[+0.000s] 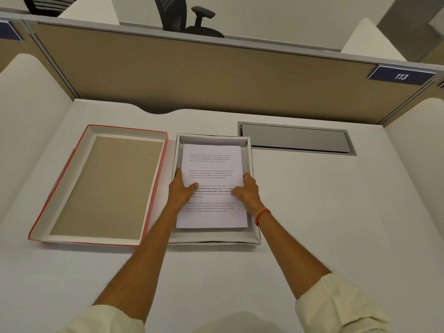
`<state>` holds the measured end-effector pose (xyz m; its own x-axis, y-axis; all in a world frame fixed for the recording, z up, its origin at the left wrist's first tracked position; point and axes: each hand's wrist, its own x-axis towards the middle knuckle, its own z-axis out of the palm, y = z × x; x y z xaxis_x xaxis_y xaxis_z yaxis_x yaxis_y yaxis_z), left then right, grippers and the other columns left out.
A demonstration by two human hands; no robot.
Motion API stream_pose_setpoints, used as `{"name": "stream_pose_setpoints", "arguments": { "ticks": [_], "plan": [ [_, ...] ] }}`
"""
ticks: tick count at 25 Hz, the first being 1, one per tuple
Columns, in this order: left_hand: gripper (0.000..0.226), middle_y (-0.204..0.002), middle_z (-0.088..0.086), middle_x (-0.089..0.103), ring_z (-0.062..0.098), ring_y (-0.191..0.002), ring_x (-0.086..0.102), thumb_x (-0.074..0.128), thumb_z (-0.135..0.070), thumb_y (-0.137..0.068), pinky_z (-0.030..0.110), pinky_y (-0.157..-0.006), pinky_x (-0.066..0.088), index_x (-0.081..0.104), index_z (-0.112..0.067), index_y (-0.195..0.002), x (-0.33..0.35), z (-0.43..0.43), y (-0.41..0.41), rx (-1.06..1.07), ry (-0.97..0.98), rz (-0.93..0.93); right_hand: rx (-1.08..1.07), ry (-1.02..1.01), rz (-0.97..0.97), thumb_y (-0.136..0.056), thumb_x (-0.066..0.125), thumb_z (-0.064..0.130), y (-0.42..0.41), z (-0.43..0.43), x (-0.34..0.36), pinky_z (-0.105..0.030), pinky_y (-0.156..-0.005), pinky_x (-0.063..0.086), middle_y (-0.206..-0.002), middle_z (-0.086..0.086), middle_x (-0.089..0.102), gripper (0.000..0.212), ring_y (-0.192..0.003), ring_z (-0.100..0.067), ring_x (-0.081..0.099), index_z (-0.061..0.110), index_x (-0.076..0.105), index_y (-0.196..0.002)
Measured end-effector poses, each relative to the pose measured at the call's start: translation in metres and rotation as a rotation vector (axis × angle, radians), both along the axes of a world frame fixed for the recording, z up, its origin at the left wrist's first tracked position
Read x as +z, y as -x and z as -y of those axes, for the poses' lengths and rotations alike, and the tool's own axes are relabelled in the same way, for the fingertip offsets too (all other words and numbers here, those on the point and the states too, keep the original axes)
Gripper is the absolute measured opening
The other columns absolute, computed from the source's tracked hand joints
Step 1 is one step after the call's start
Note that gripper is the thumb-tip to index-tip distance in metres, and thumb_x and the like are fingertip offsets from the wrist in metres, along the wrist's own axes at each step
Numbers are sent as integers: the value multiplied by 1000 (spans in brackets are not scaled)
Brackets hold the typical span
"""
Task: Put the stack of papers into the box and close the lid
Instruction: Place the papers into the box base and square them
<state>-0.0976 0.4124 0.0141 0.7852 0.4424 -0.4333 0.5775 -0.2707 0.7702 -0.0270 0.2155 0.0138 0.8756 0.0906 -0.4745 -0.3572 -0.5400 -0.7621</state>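
A white stack of printed papers [212, 164] lies inside the open white box [213, 241] at the middle of the desk. My left hand [181, 191] grips the stack's left edge, thumb on top of the page. My right hand [247, 192] grips the right edge, an orange band on its wrist. The stack sits slightly askew within the box walls. The lid [105, 186], red outside with a brown inner face, lies upside down on the desk, touching the box's left side.
A grey cable hatch [296, 139] is set into the white desk [336, 212] right of the box. A tan partition [192, 75] with a "113" sign [401, 76] runs along the back. White side dividers flank the desk.
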Motion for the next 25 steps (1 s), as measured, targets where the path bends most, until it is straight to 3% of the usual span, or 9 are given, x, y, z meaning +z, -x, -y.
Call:
{"name": "stream_pose_setpoints", "arguments": {
  "ticks": [4, 6, 7, 9, 12, 15, 18, 25],
  "plan": [
    [82, -158, 11, 34, 32, -145, 35, 66, -21, -91, 47, -117, 32, 18, -9, -155, 23, 8, 1, -57, -140, 72, 71, 14, 14, -83, 65, 2, -6, 7, 11, -19, -63, 47, -99, -5, 55, 31, -98, -24, 58, 12, 41, -100],
    [73, -154, 8, 41, 30, -141, 41, 67, -22, -91, 45, -113, 37, 29, -12, -152, 45, 17, 6, -36, -132, 147, 116, 29, 56, -84, 62, -1, -17, 8, 24, -19, -71, 47, -97, 0, 53, 31, -99, -22, 54, 9, 47, -110],
    [68, -152, 7, 44, 28, -138, 45, 68, -23, -91, 42, -110, 40, 35, -12, -149, 55, 21, 11, 7, -21, 137, 134, 27, 96, -84, 61, -3, -27, 7, 31, -21, -80, 46, -107, -3, 55, 39, -106, -22, 54, 4, 49, -121],
    [56, -145, 12, 51, 29, -127, 55, 68, -20, -90, 37, -103, 47, 46, -7, -140, 73, 29, 23, 158, 410, 36, 210, 23, 200, -85, 64, -1, -48, 0, 46, -23, -93, 41, -132, -13, 55, 53, -124, -24, 52, 0, 45, -135],
    [47, -135, 29, 54, 41, -114, 63, 67, -3, -88, 45, -85, 61, 50, 3, -132, 77, 38, 49, 358, 1061, -186, 415, 88, 308, -89, 62, 6, -79, -17, 57, -20, -96, 38, -139, -11, 54, 50, -129, -24, 52, 6, 48, -137],
    [47, -135, 36, 50, 54, -116, 58, 64, 4, -87, 59, -96, 51, 53, -9, -130, 68, 47, 69, 437, 1312, -245, 574, 144, 344, -91, 57, 1, -106, -36, 55, -22, -97, 39, -137, -10, 56, 45, -128, -24, 53, 10, 50, -134],
    [44, -129, 32, 60, 55, -119, 56, 61, 6, -88, 65, -103, 42, 55, -15, -126, 59, 53, 77, 508, 1404, -223, 685, 202, 342, -87, 52, -10, -124, -50, 52, -23, -98, 40, -135, -12, 57, 49, -127, -26, 54, 9, 52, -133],
    [52, -134, 22, 59, 50, -123, 53, 60, 12, -86, 68, -101, 42, 55, -17, -128, 39, 56, 72, 623, 1335, -220, 792, 265, 291, -87, 46, -13, -144, -72, 40, -35, -109, 41, -135, -15, 58, 48, -127, -29, 53, 4, 54, -131]
  ]
}}
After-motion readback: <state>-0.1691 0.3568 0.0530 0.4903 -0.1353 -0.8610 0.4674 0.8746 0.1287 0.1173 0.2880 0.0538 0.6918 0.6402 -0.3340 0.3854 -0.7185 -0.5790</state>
